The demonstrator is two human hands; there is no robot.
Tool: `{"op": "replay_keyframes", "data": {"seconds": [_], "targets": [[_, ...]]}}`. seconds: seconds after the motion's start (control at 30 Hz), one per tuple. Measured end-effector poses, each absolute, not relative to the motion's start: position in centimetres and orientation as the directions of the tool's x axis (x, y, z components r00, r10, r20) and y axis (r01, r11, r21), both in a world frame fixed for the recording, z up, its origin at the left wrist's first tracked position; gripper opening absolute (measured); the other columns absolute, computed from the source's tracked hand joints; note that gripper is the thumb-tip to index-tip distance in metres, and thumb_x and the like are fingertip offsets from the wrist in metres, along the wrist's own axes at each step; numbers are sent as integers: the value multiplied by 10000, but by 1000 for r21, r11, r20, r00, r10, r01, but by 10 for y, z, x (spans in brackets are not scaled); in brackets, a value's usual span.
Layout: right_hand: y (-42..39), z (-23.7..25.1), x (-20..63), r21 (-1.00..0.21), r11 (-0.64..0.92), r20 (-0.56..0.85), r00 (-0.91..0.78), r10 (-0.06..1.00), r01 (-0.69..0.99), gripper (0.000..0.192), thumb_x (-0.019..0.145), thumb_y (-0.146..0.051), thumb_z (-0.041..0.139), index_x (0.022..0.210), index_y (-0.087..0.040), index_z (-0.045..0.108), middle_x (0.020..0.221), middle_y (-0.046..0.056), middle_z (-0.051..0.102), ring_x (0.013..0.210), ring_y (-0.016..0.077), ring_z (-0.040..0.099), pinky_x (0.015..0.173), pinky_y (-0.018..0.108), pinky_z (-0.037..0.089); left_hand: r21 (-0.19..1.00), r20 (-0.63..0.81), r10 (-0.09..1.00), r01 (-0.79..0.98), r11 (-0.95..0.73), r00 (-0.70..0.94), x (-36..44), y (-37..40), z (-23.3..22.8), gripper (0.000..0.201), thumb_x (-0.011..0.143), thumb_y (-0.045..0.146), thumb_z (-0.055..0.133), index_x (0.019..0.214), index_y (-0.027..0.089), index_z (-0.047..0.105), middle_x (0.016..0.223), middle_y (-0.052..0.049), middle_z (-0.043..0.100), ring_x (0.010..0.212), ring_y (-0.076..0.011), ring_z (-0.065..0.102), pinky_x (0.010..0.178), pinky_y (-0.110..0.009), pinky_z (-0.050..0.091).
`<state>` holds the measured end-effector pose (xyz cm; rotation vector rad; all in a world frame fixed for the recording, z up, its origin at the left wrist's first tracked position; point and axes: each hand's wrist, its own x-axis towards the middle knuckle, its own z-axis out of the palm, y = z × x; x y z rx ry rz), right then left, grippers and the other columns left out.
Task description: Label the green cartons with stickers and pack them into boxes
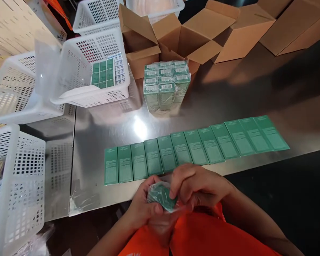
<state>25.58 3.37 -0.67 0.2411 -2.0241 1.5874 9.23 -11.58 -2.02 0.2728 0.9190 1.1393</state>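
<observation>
Close to the person's body, just off the near edge of the table (101, 142), both hands work on one small green box (161, 196) in a clear plastic sleeve (176, 208). The left hand (144, 206) cups the box from below and the side, fingers curled round it, apparently to steady it, while the right hand (200, 186) comes over the top, its fingers bent and pinching at the film by the box's upper end; both hands are closed on the box, not spread. Just beyond the box, a row of green boxes (197, 147) lies flat and edge to edge along the table's near side, faces up, probably so that each can be picked off in turn. Farther beyond the box, past the row, a shrink-wrapped bundle (165, 85) of the same boxes stands upright, barcodes on top. Beyond and left of the box, a tilted white basket (96, 71) shows more green boxes packed on end. Open cardboard cartons (192, 35) stand at the far side.
</observation>
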Motion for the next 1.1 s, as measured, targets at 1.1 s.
{"op": "replay_keyframes", "data": {"seconds": [1.1], "targets": [[-4,5,248,-942,-238,-333,-757,563,237,493,663,-424,862,1063,-224,653,777,-23,581,675,126,567,612,245,468,869,-421,889,-203,452,178,74,-149,-12,513,850,594,602,1191,224,702,988,-80,689,898,-253,607,812,-319,469]]}}
